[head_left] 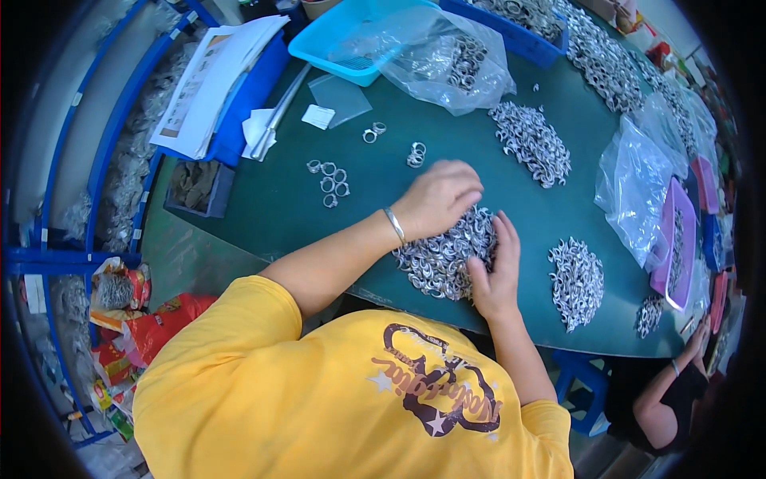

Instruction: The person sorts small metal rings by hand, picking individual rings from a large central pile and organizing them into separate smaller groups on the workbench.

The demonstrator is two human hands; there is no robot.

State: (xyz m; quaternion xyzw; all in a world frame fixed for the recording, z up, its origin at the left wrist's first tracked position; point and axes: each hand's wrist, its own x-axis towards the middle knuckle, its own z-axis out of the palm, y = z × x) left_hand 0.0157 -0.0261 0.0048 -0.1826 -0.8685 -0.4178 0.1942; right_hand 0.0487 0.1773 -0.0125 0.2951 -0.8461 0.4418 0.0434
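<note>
In front of me on the green table (279,188) lies a heap of small curved silver metal pieces (448,251). At its far edge is my left hand (437,199), a bangle on the wrist. Its fingers are bent and slightly blurred, so their grip does not show clearly. My right hand (498,279) rests against the heap's right side, thumb and fingers apart, with nothing held. Beyond my left hand stand a few silver ring-shaped clamps (416,154). More clamps (328,182) form a loose group to the left, and another pair (373,132) lies farther back.
Similar heaps lie to the right (576,285) and at the back right (531,144). A clear plastic bag (459,68) leans by a light-blue basket (319,40). A pink tray (674,239) stands at right, near another person's arm (658,407). Blue shelving (100,172) runs along the left.
</note>
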